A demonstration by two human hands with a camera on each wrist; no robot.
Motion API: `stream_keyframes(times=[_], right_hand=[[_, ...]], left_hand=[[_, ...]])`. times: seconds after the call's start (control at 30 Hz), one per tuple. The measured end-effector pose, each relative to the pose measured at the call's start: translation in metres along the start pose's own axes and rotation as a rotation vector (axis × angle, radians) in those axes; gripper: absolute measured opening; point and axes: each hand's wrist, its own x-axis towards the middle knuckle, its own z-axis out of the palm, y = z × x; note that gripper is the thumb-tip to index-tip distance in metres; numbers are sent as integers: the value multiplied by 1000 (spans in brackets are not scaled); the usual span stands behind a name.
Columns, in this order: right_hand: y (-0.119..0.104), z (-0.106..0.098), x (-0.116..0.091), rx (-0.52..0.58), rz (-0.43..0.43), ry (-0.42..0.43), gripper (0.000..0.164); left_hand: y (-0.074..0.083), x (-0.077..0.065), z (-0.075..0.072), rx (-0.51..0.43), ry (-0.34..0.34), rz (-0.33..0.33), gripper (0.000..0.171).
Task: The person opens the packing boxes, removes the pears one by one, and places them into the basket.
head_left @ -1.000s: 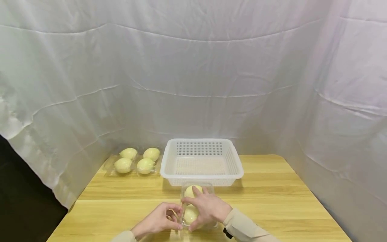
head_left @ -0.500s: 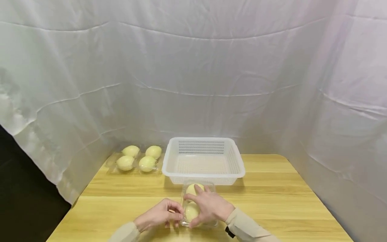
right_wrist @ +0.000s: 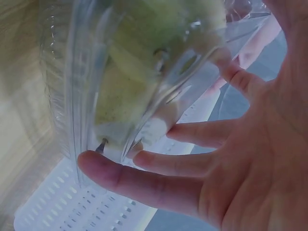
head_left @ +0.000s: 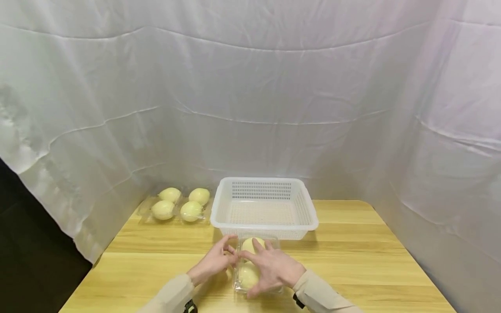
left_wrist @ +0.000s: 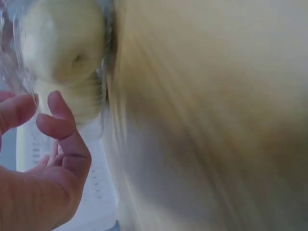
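Observation:
A clear plastic clamshell container with yellow-green pears inside stands at the table's front. Across its top, my right hand spreads, thumb near the front edge and fingers toward the back. The right wrist view shows these fingers fairly straight against the plastic. At the container's left side is my left hand. Its bent fingers and thumb lie on either side of the thin plastic edge and pinch it in the left wrist view. My right hand hides part of the lid and pears.
Just behind the container stands a white perforated plastic basket, with nothing in it. Further left, several pears sit in clear plastic packaging. Pale curtains surround the wooden table.
My left hand has moved away from me along the container's left edge, from the front corner toward the back. My right hand stays on top. The head view has shifted slightly.

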Motion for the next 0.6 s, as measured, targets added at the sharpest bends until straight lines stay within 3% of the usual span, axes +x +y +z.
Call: stream_keyframes(times=[0.17,0.33,0.6], right_hand=[[-3,1,0,-48,2,-12,104],[-4,0,-1,-69,-10,-10,101],[-1,1,1,-43,-12,-6,98]], left_hand=[[-2,13,-3,13,13,7,62],[-5,23,-8,11,-25,-2,63],[-9,32,-10,-139,-54,-30,60]])
